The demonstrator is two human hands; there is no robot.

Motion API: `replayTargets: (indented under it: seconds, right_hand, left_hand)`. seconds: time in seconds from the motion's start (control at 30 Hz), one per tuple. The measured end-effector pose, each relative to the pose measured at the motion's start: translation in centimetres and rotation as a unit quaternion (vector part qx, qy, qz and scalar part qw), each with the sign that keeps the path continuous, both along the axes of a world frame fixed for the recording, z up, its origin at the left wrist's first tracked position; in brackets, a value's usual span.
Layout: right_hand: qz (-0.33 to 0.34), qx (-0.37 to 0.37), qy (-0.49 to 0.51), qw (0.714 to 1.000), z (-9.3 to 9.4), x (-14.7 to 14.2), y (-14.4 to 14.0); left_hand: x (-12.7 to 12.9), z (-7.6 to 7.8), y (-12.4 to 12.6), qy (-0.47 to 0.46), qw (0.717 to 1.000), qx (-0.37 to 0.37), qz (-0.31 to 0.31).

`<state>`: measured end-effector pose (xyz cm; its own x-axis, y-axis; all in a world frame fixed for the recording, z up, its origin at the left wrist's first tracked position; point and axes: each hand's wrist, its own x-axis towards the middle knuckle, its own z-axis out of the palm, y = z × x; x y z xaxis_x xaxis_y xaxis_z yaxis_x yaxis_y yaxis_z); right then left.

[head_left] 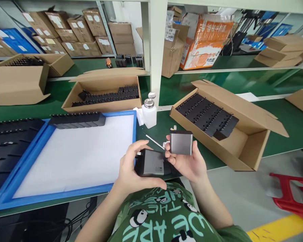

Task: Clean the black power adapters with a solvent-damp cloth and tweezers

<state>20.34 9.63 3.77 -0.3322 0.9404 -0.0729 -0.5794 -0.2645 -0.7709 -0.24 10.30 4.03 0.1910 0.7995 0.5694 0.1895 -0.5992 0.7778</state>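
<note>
My right hand (185, 164) holds a small dark-grey power adapter (181, 143) upright, thumb on one side and fingers on the other. My left hand (130, 168) is curved around another grey power adapter (153, 162), fingers along its upper edge and thumb stretched along its lower edge. Small print shows on that adapter's face, and a metal prong sticks out near my left fingers. More black pieces lie partly hidden between my hands. Just beyond them is a thin white stick (155, 142) on the green bench.
A white pump bottle (149, 114) stands ahead. To the left are a blue-framed white board (75, 154) and rows of black adapters (77, 120). Open cartons of adapters sit at the back left (106, 108) and right (252, 148). A red stool (284, 195) stands at the right.
</note>
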Motion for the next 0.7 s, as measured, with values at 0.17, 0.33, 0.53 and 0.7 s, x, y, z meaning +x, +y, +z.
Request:
replayTargets:
  seconds: [0.17,0.33,0.53,0.7]
  right_hand:
    - [-0.042,0.102,-0.121,0.986,0.0,0.3,-0.9]
    - [0.001,0.304,-0.412,0.859,0.8,1.1,-1.6]
    - [-0.061,0.176,-0.312,0.932,-0.1,2.1,-0.8]
    - [-0.087,0.066,-0.147,0.983,-3.1,4.3,-0.8]
  left_hand:
    - [0.4,0.6,0.3,0.022,0.999,-0.033,0.007]
    - [1.7,0.9,0.9,0.087,0.99,-0.107,-0.009]
    - [3.9,2.3,1.8,0.166,0.974,-0.15,-0.031]
    - [4.8,2.9,2.9,0.016,0.975,-0.167,-0.143]
